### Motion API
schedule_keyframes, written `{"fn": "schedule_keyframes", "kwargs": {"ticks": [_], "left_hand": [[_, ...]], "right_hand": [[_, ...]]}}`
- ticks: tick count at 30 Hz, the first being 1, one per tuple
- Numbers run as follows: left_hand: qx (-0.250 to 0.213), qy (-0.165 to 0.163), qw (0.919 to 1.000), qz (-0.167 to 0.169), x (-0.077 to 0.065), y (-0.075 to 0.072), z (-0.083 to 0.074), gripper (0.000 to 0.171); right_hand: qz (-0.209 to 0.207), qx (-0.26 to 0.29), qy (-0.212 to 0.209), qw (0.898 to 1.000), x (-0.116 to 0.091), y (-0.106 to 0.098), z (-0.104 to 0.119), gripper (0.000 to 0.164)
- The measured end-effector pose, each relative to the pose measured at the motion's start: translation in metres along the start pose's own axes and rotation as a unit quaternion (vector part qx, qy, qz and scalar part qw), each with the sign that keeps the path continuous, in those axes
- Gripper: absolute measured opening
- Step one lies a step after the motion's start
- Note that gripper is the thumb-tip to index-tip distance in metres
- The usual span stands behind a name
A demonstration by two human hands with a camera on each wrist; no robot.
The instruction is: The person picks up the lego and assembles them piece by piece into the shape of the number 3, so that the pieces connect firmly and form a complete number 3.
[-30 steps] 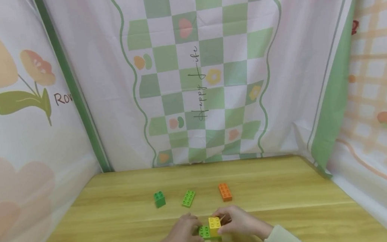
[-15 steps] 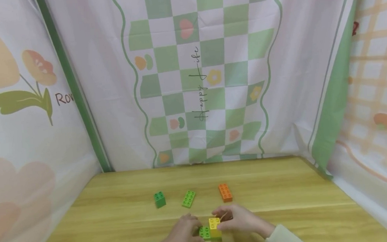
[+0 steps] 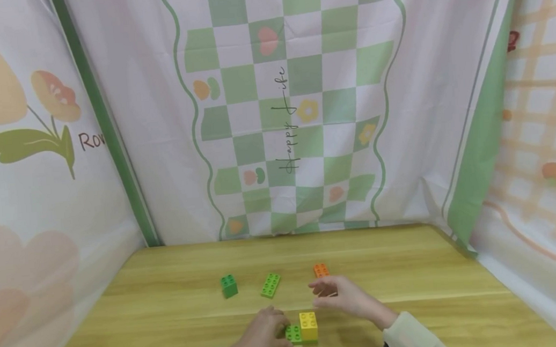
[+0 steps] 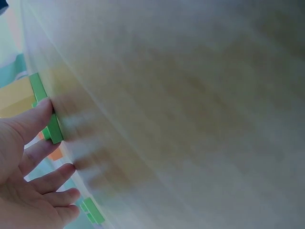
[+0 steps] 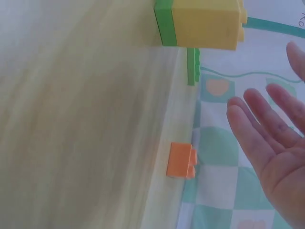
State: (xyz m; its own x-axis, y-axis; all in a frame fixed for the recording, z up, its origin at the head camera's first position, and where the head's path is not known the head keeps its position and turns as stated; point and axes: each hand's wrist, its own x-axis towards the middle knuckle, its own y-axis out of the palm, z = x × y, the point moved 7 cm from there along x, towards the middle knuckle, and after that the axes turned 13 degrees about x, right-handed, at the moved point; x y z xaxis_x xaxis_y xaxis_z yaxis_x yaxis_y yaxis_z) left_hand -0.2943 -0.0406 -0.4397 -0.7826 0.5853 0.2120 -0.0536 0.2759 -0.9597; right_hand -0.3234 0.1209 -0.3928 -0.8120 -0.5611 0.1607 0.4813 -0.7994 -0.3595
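A light green building-block plate [image 3: 293, 333] lies on the table near the person, with a yellow block [image 3: 308, 326] stacked on its right half. The left hand [image 3: 261, 336] pinches the plate's left end. In the left wrist view its thumb and index finger sit against the green plate [image 4: 54, 128], the other fingers spread beside it. The right hand [image 3: 343, 296] hovers beyond the yellow block, holding nothing, and partly covers an orange block [image 3: 321, 270]. In the right wrist view its fingers are loosely extended, apart from the stacked yellow block [image 5: 205, 24] and the orange block [image 5: 179, 160].
Farther back on the wooden table [image 3: 178, 266] stand a dark green block [image 3: 229, 286] and a second light green plate [image 3: 270, 285]. A checked cloth [image 3: 285, 140] hangs behind the table, and printed curtains close both sides.
The right hand has let go of the yellow block and moved away from the person toward the orange block. The yellow block stays on the plate, and the left hand keeps its place.
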Motion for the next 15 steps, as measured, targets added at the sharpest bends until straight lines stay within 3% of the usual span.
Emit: {"fn": "schedule_keyframes", "kwargs": {"ticks": [15], "left_hand": [[-0.009, -0.006, 0.9999, 0.010, 0.000, -0.001, 0.000, 0.032]], "right_hand": [[-0.112, -0.014, 0.008, 0.994, 0.012, -0.035, -0.008, 0.047]]}}
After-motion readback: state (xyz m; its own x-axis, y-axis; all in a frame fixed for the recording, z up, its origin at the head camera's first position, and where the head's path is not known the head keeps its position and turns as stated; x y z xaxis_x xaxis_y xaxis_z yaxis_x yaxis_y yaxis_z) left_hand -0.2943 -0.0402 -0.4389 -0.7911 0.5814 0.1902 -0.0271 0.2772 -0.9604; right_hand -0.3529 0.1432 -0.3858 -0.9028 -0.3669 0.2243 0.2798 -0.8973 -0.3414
